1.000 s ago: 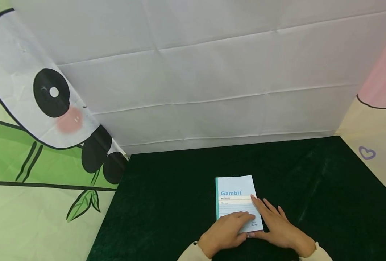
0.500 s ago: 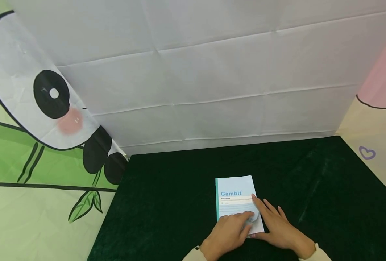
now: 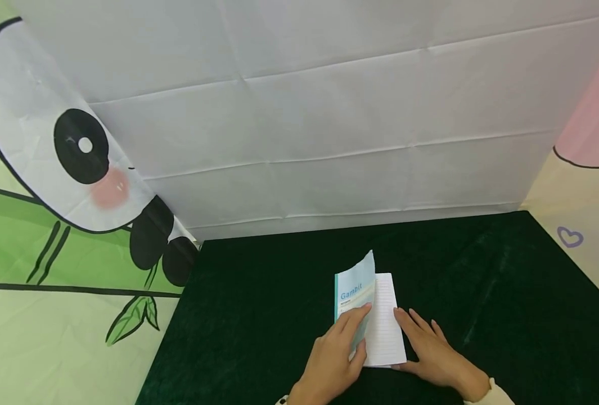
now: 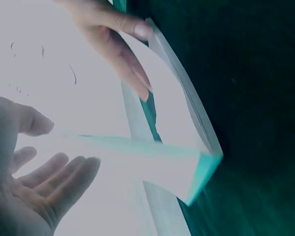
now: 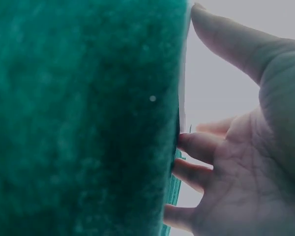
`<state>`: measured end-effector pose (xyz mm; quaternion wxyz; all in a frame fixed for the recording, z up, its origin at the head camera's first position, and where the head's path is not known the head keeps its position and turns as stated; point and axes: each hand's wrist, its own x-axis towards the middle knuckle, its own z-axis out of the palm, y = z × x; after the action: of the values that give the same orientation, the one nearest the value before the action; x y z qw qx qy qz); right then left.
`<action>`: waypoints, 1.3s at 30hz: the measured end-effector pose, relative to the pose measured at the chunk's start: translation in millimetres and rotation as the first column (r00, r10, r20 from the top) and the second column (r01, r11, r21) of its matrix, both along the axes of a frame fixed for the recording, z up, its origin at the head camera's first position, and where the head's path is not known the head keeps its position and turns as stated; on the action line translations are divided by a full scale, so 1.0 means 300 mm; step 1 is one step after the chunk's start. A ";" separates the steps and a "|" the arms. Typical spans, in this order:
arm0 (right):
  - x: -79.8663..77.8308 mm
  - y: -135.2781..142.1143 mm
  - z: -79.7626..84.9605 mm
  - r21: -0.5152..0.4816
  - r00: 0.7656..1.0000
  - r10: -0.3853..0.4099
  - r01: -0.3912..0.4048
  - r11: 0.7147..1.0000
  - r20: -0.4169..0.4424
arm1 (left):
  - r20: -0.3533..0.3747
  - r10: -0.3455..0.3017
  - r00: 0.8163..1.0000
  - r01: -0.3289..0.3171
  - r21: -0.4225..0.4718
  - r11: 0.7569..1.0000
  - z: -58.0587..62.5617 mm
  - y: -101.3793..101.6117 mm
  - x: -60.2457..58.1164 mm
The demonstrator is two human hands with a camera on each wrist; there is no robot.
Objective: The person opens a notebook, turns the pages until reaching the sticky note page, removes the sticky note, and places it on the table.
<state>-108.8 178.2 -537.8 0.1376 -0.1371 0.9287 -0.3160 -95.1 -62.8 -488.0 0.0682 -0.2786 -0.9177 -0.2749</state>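
A notebook [image 3: 387, 332] with a light blue "Gambit" cover lies on the dark green cloth, its lined white page showing. The lifted cover [image 3: 356, 284] stands half turned toward the left, its free edge bowed. My left hand [image 3: 329, 357] pinches that edge between thumb and fingers; the left wrist view shows the raised cover running edge-on from these fingertips to the teal spine [image 4: 202, 172]. My right hand [image 3: 438, 357] rests at the notebook's right edge, fingers fairly straight, thumb by the lower corner. In the right wrist view its fingers [image 5: 199, 147] touch the cloth beside the notebook.
The green cloth [image 3: 259, 304] covers the table around the notebook. A white fabric sheet [image 3: 319, 124] hangs behind it. Printed cartoon panels stand at the left [image 3: 76, 253] and right [image 3: 582, 197] sides.
My left hand has peeled the cover up from the lower right corner and swung it leftward, exposing the lined page. The right hand has stayed nearly still at the right edge.
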 end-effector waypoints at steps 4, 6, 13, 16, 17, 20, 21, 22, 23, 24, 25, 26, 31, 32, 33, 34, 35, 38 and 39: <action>0.002 0.001 -0.003 0.014 1.000 -0.003 0.003 1.000 0.019 | -0.086 0.096 0.992 -0.100 -0.045 0.994 0.018 -0.056 0.018; 0.002 0.000 -0.003 0.025 1.000 -0.002 0.002 1.000 0.020 | -0.132 0.142 0.981 -0.151 -0.066 0.986 0.024 -0.087 0.022; -0.008 -0.003 -0.003 0.064 1.000 -0.011 0.010 0.998 0.012 | -0.278 0.219 0.935 -0.257 -0.108 0.960 0.019 -0.199 0.012; -0.012 -0.005 -0.003 0.071 1.000 -0.014 0.013 0.997 0.017 | -0.311 0.228 0.923 -0.276 -0.119 0.954 0.007 -0.241 0.010; -0.013 -0.006 -0.004 0.071 1.000 -0.015 0.014 0.997 0.021 | -0.317 0.231 0.920 -0.282 -0.127 0.951 0.004 -0.252 0.010; -0.017 -0.007 -0.005 0.070 0.999 -0.021 0.018 0.997 0.036 | -0.315 0.229 0.921 -0.288 -0.153 0.945 -0.010 -0.281 0.009; -0.016 -0.006 -0.008 0.064 0.999 -0.022 0.019 0.998 0.037 | -0.311 0.226 0.923 -0.287 -0.167 0.943 -0.018 -0.289 0.008; -0.014 -0.005 -0.010 0.057 0.999 -0.019 0.017 0.998 0.037 | -0.301 0.223 0.927 -0.285 -0.183 0.941 -0.025 -0.296 0.008; -0.013 -0.003 -0.013 0.050 0.999 -0.019 0.017 0.999 0.038 | -0.286 0.221 0.932 -0.284 -0.199 0.938 -0.034 -0.303 0.007; -0.011 -0.001 -0.016 0.045 0.999 -0.018 0.016 0.999 0.038 | -0.270 0.221 0.937 -0.283 -0.215 0.935 -0.043 -0.310 0.006; -0.010 0.000 -0.018 0.041 0.999 -0.012 0.011 0.999 0.036 | -0.246 0.225 0.943 -0.282 -0.228 0.932 -0.052 -0.316 0.005; -0.010 0.002 -0.021 0.038 0.999 -0.011 0.009 0.999 0.038 | -0.222 0.233 0.947 -0.285 -0.239 0.928 -0.060 -0.323 0.003; -0.022 0.008 -0.020 0.051 0.999 -0.005 0.003 0.999 0.045 | -0.062 0.298 0.952 -0.303 -0.286 0.909 -0.088 -0.354 -0.013; -0.024 0.009 -0.019 0.053 0.999 -0.008 0.006 0.999 0.048 | -0.033 0.307 0.951 -0.303 -0.297 0.905 -0.092 -0.359 -0.016; -0.026 0.010 -0.017 0.053 0.999 -0.008 0.005 0.999 0.045 | -0.003 0.311 0.950 -0.297 -0.307 0.904 -0.097 -0.362 -0.018; -0.027 0.011 -0.015 0.049 0.999 -0.007 0.005 0.999 0.043 | 0.026 0.311 0.950 -0.287 -0.321 0.903 -0.100 -0.365 -0.018; -0.028 0.013 -0.013 0.047 0.999 -0.007 0.005 0.999 0.040 | 0.054 0.307 0.950 -0.272 -0.337 0.901 -0.104 -0.367 -0.020; -0.033 0.016 -0.010 0.045 0.999 -0.008 0.007 0.999 0.031 | 0.165 0.297 0.941 -0.217 -0.379 0.900 -0.111 -0.369 -0.021; -0.035 0.015 -0.008 0.044 0.999 -0.007 0.006 0.999 0.032 | 0.201 0.294 0.934 -0.201 -0.384 0.901 -0.113 -0.368 -0.021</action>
<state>-119.3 182.8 -540.2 0.1545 -0.1260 0.9335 -0.2981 -101.5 -173.1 -522.0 -0.0672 -0.1288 -0.9814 -0.1259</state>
